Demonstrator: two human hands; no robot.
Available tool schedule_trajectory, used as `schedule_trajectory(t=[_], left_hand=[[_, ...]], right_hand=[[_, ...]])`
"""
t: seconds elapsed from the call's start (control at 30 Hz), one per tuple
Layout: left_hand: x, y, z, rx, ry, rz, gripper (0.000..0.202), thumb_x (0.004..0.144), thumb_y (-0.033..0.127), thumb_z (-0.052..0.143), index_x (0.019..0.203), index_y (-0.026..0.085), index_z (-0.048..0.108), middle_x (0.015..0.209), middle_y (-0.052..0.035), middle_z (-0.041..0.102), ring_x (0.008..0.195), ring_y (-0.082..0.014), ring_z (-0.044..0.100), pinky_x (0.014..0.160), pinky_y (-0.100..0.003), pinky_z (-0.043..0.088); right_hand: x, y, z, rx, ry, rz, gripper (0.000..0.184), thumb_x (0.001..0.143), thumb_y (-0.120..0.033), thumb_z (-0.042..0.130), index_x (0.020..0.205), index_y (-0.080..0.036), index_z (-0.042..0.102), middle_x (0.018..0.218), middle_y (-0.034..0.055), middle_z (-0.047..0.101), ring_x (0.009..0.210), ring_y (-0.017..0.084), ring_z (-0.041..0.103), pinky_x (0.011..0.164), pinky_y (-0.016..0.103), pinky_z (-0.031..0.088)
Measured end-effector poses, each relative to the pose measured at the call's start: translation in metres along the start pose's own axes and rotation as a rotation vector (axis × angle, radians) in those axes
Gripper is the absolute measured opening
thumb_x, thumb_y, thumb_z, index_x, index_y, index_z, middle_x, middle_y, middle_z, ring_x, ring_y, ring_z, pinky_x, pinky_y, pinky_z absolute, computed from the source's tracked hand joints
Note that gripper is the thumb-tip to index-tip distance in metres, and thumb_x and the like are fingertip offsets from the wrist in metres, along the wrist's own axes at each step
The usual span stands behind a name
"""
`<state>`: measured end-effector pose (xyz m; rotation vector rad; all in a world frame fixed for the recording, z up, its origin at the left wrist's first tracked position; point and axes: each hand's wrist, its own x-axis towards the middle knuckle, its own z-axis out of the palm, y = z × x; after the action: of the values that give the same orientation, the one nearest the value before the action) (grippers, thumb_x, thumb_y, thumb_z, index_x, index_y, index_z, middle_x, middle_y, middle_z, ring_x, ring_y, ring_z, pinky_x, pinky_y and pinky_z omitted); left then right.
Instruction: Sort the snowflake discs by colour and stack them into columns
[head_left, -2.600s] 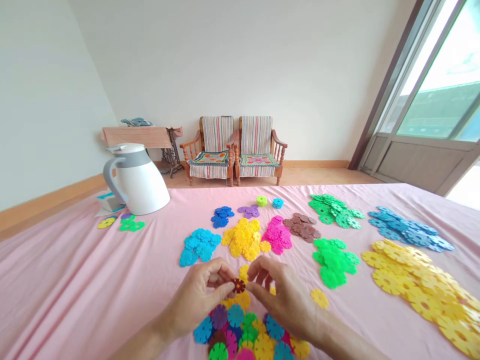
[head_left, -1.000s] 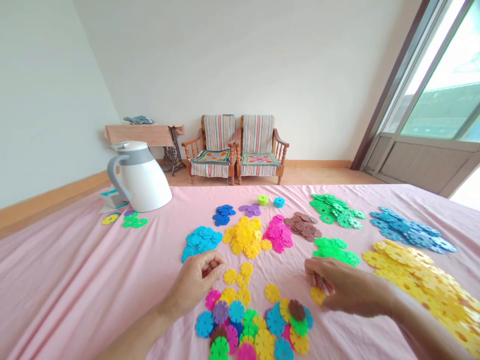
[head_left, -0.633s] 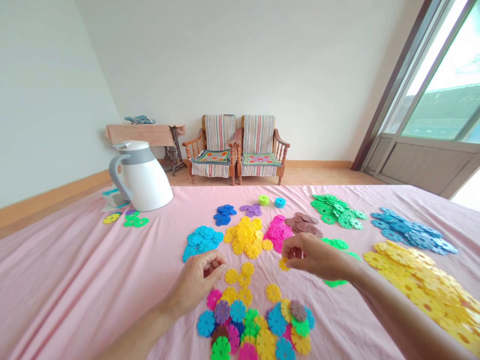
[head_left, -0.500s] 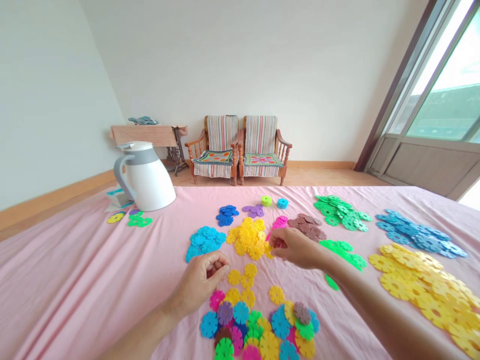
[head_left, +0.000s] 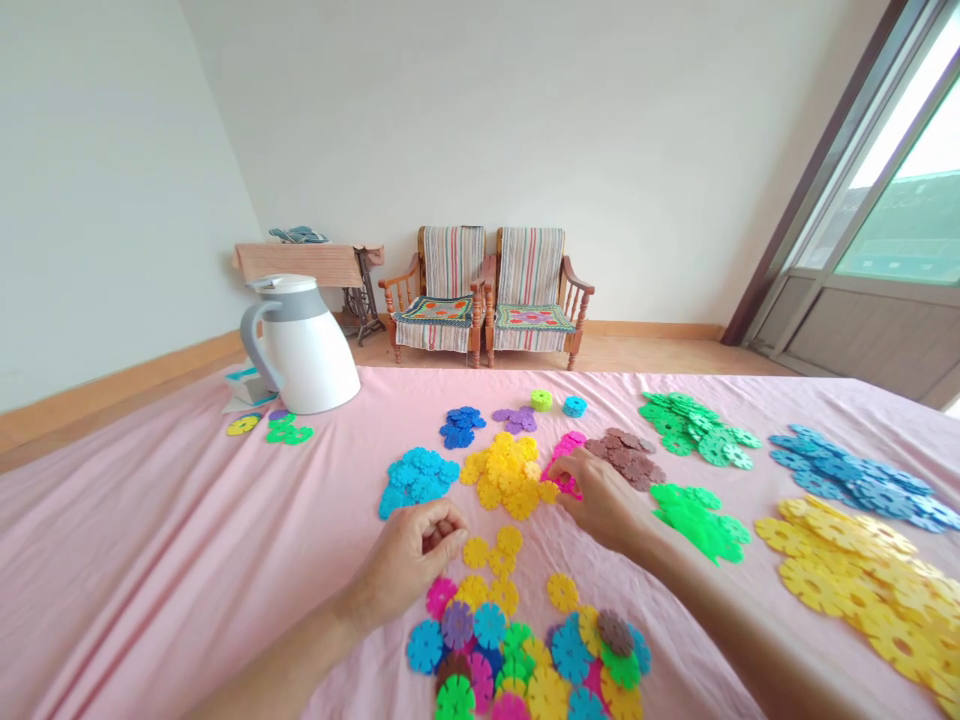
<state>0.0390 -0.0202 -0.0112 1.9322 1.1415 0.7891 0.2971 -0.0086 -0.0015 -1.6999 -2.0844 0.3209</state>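
Observation:
My left hand (head_left: 416, 562) rests on the pink tablecloth (head_left: 187, 540) in a loose fist, thumb against fingers; what is inside is hidden. It sits beside a few loose yellow snowflake discs (head_left: 491, 552) and above a mixed-colour heap of discs (head_left: 525, 660). My right hand (head_left: 604, 505) reaches forward, fingers stretched down onto the near edge of the pink disc pile (head_left: 571, 441), right next to the yellow disc pile (head_left: 506, 475). A brown disc pile (head_left: 626, 455) lies just beyond that hand.
Sorted piles cover the table: cyan (head_left: 416, 475), dark blue (head_left: 459, 425), purple (head_left: 516, 420), bright green (head_left: 697, 515), far green (head_left: 694, 425), blue (head_left: 862, 475), a big yellow spread (head_left: 862, 580). A white jug (head_left: 304, 345) stands back left. Two wooden chairs (head_left: 487, 300) stand by the wall.
My right hand picked a yellow disc off the cloth on the right, carried it left to the yellow pile, and now rests at the pink pile. My left hand stayed curled in place.

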Motion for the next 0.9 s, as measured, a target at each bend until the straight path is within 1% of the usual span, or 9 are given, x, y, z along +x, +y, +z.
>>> schedule_trajectory(t=[0.2,0.33,0.43,0.5,0.57,0.67,0.77,0.83,0.9], left_hand=[[-0.001,0.000,0.000,0.016,-0.004,0.001,0.018,0.080,0.028,0.051,0.071,0.015,0.058,0.059,0.0023,0.052,0.054,-0.0101,0.046,0.052,-0.019,0.038],[-0.001,0.000,0.000,0.016,-0.011,0.006,0.019,0.080,0.029,0.051,0.071,0.015,0.058,0.059,0.0021,0.052,0.054,-0.0102,0.046,0.051,-0.019,0.038],[-0.001,0.000,0.000,0.016,-0.019,0.003,0.019,0.081,0.029,0.051,0.071,0.015,0.058,0.059,0.0018,0.052,0.054,-0.0102,0.046,0.052,-0.019,0.038],[-0.001,0.000,0.000,0.015,-0.017,-0.002,0.018,0.081,0.028,0.051,0.072,0.015,0.059,0.060,0.0016,0.053,0.054,-0.0103,0.047,0.052,-0.019,0.038],[-0.001,-0.001,0.000,0.013,-0.015,-0.001,0.017,0.081,0.028,0.051,0.073,0.014,0.059,0.061,0.0011,0.055,0.055,-0.0105,0.047,0.052,-0.019,0.038],[0.000,-0.002,0.000,0.020,-0.016,0.000,0.016,0.081,0.026,0.052,0.074,0.014,0.061,0.063,0.0004,0.057,0.055,-0.0108,0.049,0.051,-0.019,0.038],[0.000,-0.003,0.000,0.032,-0.017,-0.001,0.016,0.081,0.026,0.052,0.074,0.014,0.061,0.063,0.0002,0.058,0.055,-0.0110,0.049,0.052,-0.019,0.038],[0.000,-0.004,0.001,0.036,-0.020,0.001,0.016,0.081,0.026,0.052,0.074,0.014,0.061,0.063,0.0002,0.058,0.055,-0.0110,0.050,0.052,-0.019,0.039],[0.000,-0.005,0.001,0.036,-0.022,0.003,0.017,0.082,0.026,0.052,0.075,0.014,0.061,0.064,0.0003,0.058,0.056,-0.0110,0.050,0.053,-0.019,0.039]], right_hand=[[-0.006,-0.002,0.005,-0.038,-0.002,-0.022,0.018,0.075,-0.013,0.054,0.090,-0.017,0.063,0.083,0.0052,0.058,0.077,0.018,0.055,0.067,0.027,0.035],[-0.007,-0.006,0.011,-0.021,-0.007,-0.026,0.012,0.075,-0.015,0.055,0.086,-0.017,0.060,0.083,0.0041,0.058,0.076,0.017,0.054,0.067,0.027,0.036],[-0.005,-0.010,0.018,0.010,-0.002,-0.018,0.011,0.078,-0.018,0.053,0.087,-0.017,0.058,0.087,0.0048,0.058,0.078,0.017,0.054,0.068,0.027,0.038],[-0.004,-0.013,0.018,0.034,-0.009,-0.018,0.012,0.079,-0.018,0.050,0.089,-0.016,0.057,0.089,0.0058,0.058,0.079,0.017,0.054,0.069,0.028,0.039],[-0.006,-0.016,0.010,0.061,-0.066,-0.047,0.010,0.078,-0.015,0.050,0.083,-0.016,0.058,0.085,0.0050,0.059,0.076,0.016,0.054,0.067,0.027,0.040],[-0.015,-0.020,-0.009,0.113,-0.257,-0.136,0.007,0.069,-0.012,0.057,0.069,-0.018,0.059,0.071,-0.0007,0.061,0.065,0.012,0.055,0.057,0.021,0.039],[-0.026,-0.023,-0.024,0.124,-0.432,-0.181,0.012,0.061,-0.013,0.062,0.071,-0.020,0.060,0.071,-0.0028,0.060,0.065,0.012,0.055,0.053,0.020,0.037],[-0.030,-0.025,-0.026,0.102,-0.487,-0.174,0.015,0.060,-0.014,0.062,0.074,-0.020,0.059,0.073,-0.0026,0.059,0.066,0.012,0.054,0.053,0.020,0.036],[-0.032,-0.026,-0.024,0.090,-0.504,-0.167,0.015,0.060,-0.013,0.061,0.073,-0.020,0.058,0.072,-0.0032,0.058,0.065,0.012,0.052,0.053,0.021,0.035]])
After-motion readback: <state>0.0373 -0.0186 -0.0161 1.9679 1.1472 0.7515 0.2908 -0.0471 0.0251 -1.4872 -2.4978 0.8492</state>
